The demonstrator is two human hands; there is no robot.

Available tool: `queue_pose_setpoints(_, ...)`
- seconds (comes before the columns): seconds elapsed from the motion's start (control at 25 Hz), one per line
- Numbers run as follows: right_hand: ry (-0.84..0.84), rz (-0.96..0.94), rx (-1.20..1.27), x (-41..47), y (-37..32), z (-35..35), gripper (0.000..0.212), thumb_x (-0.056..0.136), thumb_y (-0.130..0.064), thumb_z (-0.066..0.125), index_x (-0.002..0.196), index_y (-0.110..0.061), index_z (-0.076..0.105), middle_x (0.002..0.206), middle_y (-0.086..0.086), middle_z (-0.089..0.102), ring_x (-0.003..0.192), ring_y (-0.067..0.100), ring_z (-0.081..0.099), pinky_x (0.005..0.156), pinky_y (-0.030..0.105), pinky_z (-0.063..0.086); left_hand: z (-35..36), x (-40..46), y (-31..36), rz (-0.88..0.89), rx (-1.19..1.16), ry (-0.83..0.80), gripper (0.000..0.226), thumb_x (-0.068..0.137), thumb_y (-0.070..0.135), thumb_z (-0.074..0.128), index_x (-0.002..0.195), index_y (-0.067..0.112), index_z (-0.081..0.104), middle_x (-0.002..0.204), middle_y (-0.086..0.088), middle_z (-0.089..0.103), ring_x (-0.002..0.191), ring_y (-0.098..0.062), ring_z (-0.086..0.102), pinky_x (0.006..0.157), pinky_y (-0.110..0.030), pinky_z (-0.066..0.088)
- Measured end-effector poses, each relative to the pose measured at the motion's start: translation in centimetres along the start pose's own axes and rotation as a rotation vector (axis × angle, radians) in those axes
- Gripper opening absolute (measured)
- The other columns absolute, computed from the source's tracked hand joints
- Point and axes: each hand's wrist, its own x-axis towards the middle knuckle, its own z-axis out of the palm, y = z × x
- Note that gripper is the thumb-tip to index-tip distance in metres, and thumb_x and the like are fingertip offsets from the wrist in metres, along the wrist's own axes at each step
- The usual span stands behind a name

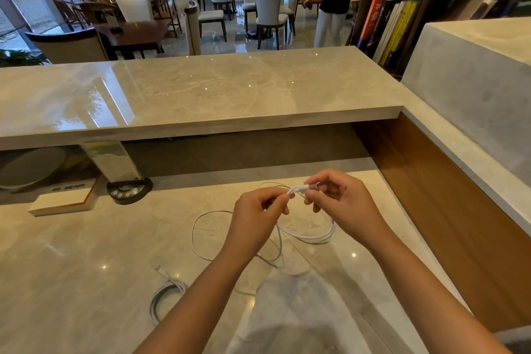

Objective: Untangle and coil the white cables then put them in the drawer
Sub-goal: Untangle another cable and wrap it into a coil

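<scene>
Cable: white cable (311, 234), loose loops on the marble desk (86, 253), plug end lifted between my hands.
Left hand (258, 214): I pinch the plug.
Right hand (340, 198): pinching its other end.
Second cable (165, 296): coiled, near left.
Book (61, 202): far left.

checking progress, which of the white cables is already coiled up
The small cable bundle lying alone on the desk by the left forearm. The other cable sprawls in loose loops, its plug end pinched by both hands.
</scene>
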Motion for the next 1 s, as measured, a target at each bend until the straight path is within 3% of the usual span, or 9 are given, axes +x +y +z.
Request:
queue_pose_setpoints(0.12, 0.151, -0.080, -0.074, -0.1, 0.4, 0.2, 0.012, 0.086, -0.020, 0.062, 0.084, -0.030, 0.056, 0.086, -0.016, 0.059, 0.085, -0.001, 0.057, 0.067, 0.019, 0.051, 0.2, -0.4, 0.6, -0.117, -0.217, -0.057, 0.024, 0.092, 0.016, 0.052, 0.086, 0.018, 0.074, 0.062, 0.008, 0.065, 0.053, -0.003, 0.046, 0.050, -0.015, 0.038)
queue_pose_setpoints(0.28, 0.206, -0.023, 0.107, -0.4, 1.0, -0.5, 0.011, 0.089, -0.015, 0.058, 0.087, -0.026, 0.056, 0.081, -0.005, 0.067, 0.073, 0.005, 0.065, 0.066, 0.020, 0.055, 0.1, -0.8, 0.9, -0.272, -0.482, -0.186, 0.030, 0.096, 0.017, 0.045, 0.089, 0.010, 0.073, 0.061, 0.003, 0.062, 0.054, -0.008, 0.039, 0.051, -0.020, 0.030)
queue_pose_setpoints(0.44, 0.233, -0.027, 0.163, -0.8, 1.1, -0.8, 0.011, 0.089, -0.011, 0.057, 0.088, -0.022, 0.057, 0.080, -0.001, 0.068, 0.067, 0.007, 0.065, 0.060, 0.018, 0.054, 0.0, -1.1, 1.1, -0.367, -0.724, -0.364, 0.026, 0.096, 0.011, 0.042, 0.104, 0.005, 0.066, 0.071, -0.002, 0.067, 0.058, -0.007, 0.050, 0.049, -0.017, 0.035)
queue_pose_setpoints(0.64, 0.110, 0.151, 0.227, -1.2, 1.1, -1.9, 0.002, 0.087, -0.015, 0.061, 0.086, -0.016, 0.062, 0.075, -0.002, 0.068, 0.060, 0.010, 0.061, 0.054, 0.018, 0.050, -0.1, -1.5, 0.9, -0.334, -0.439, -0.339, 0.024, 0.095, 0.010, 0.046, 0.096, 0.011, 0.070, 0.075, 0.000, 0.072, 0.057, -0.002, 0.054, 0.052, -0.015, 0.040)
queue_pose_setpoints(0.8, 0.075, 0.154, 0.173, -1.4, 1.4, -2.2, 0.004, 0.087, -0.014, 0.061, 0.086, -0.016, 0.064, 0.078, 0.001, 0.071, 0.064, 0.012, 0.062, 0.057, 0.016, 0.051, -0.3, -1.7, 0.7, -0.306, -0.264, -0.331, 0.022, 0.093, 0.011, 0.052, 0.085, 0.009, 0.072, 0.067, 0.003, 0.070, 0.056, -0.005, 0.052, 0.055, -0.017, 0.039)
queue_pose_setpoints(0.88, 0.111, 0.171, 0.236, -1.4, 1.5, -1.9, 0.005, 0.087, -0.013, 0.061, 0.088, -0.017, 0.064, 0.079, 0.003, 0.071, 0.063, 0.012, 0.061, 0.059, 0.019, 0.052, -0.1, -1.9, 0.7, -0.324, -0.310, -0.337, 0.023, 0.094, 0.012, 0.050, 0.084, 0.010, 0.070, 0.070, 0.002, 0.071, 0.064, -0.008, 0.060, 0.057, -0.016, 0.044)
queue_pose_setpoints(1.0, 0.143, 0.235, 0.373, -1.3, 1.8, -1.1, 0.008, 0.091, -0.019, 0.055, 0.097, -0.021, 0.060, 0.089, 0.007, 0.071, 0.073, 0.014, 0.067, 0.070, 0.027, 0.054, 0.3, -2.0, 1.0, -0.403, -0.631, -0.286, 0.022, 0.095, 0.010, 0.046, 0.087, 0.007, 0.066, 0.080, -0.006, 0.074, 0.083, -0.017, 0.071, 0.074, -0.025, 0.057)
